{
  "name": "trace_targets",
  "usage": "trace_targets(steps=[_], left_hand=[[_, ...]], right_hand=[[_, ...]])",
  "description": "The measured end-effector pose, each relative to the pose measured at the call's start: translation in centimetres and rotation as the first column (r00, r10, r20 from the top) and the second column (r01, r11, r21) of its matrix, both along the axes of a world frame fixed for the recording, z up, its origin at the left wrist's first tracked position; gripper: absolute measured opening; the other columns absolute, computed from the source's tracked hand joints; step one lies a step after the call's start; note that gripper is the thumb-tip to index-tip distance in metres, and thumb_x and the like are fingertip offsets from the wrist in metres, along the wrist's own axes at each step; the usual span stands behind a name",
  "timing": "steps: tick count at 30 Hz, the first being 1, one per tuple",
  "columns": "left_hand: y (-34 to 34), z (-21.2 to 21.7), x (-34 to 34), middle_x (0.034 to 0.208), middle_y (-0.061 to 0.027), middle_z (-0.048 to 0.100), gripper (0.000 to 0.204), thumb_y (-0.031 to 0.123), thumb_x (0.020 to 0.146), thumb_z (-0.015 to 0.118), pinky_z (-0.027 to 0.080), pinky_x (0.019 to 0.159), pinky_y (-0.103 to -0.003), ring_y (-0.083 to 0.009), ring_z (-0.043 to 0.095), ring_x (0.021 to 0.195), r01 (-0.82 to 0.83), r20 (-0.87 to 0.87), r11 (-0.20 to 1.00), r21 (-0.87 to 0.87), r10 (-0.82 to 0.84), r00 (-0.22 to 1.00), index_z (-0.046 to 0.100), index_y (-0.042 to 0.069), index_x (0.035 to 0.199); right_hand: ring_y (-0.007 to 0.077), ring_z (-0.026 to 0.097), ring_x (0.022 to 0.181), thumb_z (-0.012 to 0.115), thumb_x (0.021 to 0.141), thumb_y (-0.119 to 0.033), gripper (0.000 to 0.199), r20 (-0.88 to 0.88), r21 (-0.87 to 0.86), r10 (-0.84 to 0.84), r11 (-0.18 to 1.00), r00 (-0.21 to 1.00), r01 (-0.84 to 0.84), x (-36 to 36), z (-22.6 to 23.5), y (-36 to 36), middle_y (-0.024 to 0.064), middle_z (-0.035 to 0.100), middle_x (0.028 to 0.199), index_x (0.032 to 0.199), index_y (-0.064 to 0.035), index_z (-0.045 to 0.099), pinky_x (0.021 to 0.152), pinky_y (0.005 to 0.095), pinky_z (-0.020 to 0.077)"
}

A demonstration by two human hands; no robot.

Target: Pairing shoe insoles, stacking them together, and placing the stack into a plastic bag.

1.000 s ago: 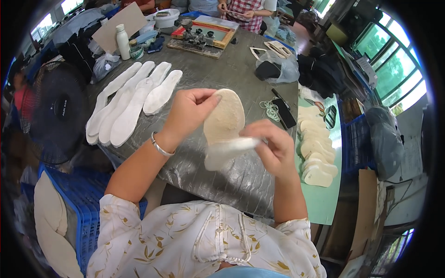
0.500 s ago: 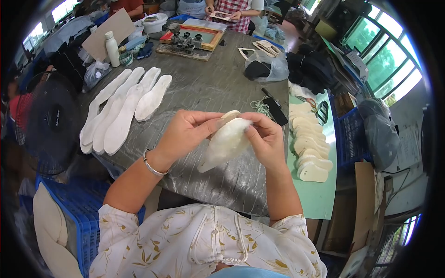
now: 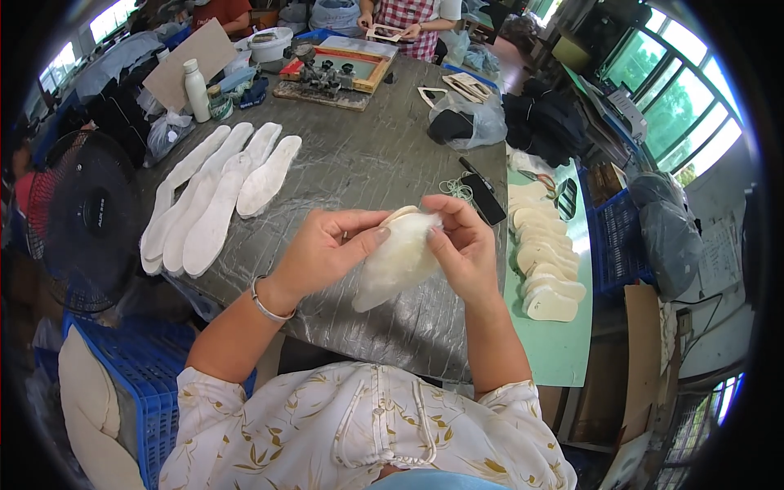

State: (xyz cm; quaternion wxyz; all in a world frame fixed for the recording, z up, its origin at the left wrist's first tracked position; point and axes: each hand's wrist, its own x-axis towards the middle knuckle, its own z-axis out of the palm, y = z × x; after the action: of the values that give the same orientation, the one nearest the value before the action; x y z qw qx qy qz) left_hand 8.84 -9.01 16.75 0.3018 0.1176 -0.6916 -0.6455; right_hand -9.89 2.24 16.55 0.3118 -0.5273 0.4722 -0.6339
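Nearest to me is my floral blouse (image 3: 327, 433), and my two forearms rise from it toward the grey work table (image 3: 367, 163). At my left side stands a blue plastic crate (image 3: 139, 384) with a cream insole-shaped piece (image 3: 90, 400) leaning at it.

My left hand (image 3: 327, 249), with a silver bangle (image 3: 265, 302) at the wrist, and my right hand (image 3: 461, 245) both grip one pale, fuzzy shoe insole (image 3: 396, 261). I hold it above the near edge of the table, tilted, its lower end pointing down toward me. The left thumb and fingers pinch its upper left edge; the right fingers (image 3: 441, 220) curl over its top right edge. Both hands are closed on it.

Further out on the left of the table lies a fan of white insoles (image 3: 212, 200), overlapping one another. On the right, a green side surface (image 3: 555, 351) carries a row of cream insoles (image 3: 543, 261). Between them a black flat tool (image 3: 483, 194) lies beside a small coil of cord (image 3: 459, 189).

At the far end sit a white bottle (image 3: 196, 90), a wooden-framed tray (image 3: 347, 65) and a clear plastic bag with something dark inside (image 3: 465, 122). Another person in a checked shirt (image 3: 408, 24) stands beyond the table.
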Motion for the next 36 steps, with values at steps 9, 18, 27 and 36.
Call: trace_targets(steps=[9, 18, 27, 36], left_hand=[[1.7, -1.0, 0.3, 0.094, -0.0079, 0.072, 0.019, 0.008, 0.097, 0.056, 0.052, 0.071, -0.025, -0.0096, 0.064, 0.081, -0.343, -0.088, 0.849, -0.401, 0.338, 0.937, 0.068, -0.005, 0.106], [0.5, -3.5, 1.5, 0.115, -0.0142, 0.064, 0.031, 0.013, 0.101, 0.049, 0.047, 0.093, -0.030, -0.0173, 0.061, 0.104, -0.422, -0.249, 0.902, -0.090, 0.389, 0.887, 0.054, -0.009, 0.123], [0.1, -4.9, 1.8, 0.117, -0.0137, 0.062, 0.029, 0.014, 0.102, 0.047, 0.046, 0.096, -0.033, -0.0186, 0.060, 0.106, -0.257, -0.341, 0.965, 0.045, 0.257, 0.904, 0.050, -0.005, 0.124], [0.6, -4.8, 0.7, 0.116, -0.0137, 0.061, 0.028, 0.014, 0.103, 0.045, 0.049, 0.094, -0.034, -0.0198, 0.060, 0.106, -0.246, -0.391, 0.953, 0.177, 0.298, 0.871, 0.048, -0.003, 0.125]], right_hand=[[0.0191, 0.071, 0.085, 0.069, 0.085, -0.002, 0.036, -0.448, -0.312, -0.444, 0.891, 0.776, 0.330, 3.3, 0.9, 2.1, 0.0166, 0.069, 0.101, 0.119, 0.0028, 0.059, 0.071, 0.0296, 0.0580], [0.0191, 0.062, 0.076, 0.068, 0.081, -0.003, 0.021, -0.330, -0.223, -0.307, 0.944, 0.893, 0.242, 3.2, -0.5, 2.0, 0.0086, 0.066, 0.085, 0.102, -0.0022, 0.067, 0.063, 0.0294, 0.0502], [0.0205, 0.064, 0.072, 0.070, 0.082, -0.004, 0.010, -0.266, -0.280, -0.336, 0.924, 0.903, 0.262, 2.7, -2.0, 2.2, 0.0100, 0.066, 0.085, 0.092, -0.0006, 0.069, 0.063, 0.0303, 0.0527], [0.0236, 0.063, 0.071, 0.073, 0.075, -0.006, 0.016, -0.345, -0.249, -0.380, 0.919, 0.858, 0.307, 3.1, -3.0, 2.7, 0.0079, 0.066, 0.082, 0.089, -0.0060, 0.066, 0.063, 0.0329, 0.0512]])
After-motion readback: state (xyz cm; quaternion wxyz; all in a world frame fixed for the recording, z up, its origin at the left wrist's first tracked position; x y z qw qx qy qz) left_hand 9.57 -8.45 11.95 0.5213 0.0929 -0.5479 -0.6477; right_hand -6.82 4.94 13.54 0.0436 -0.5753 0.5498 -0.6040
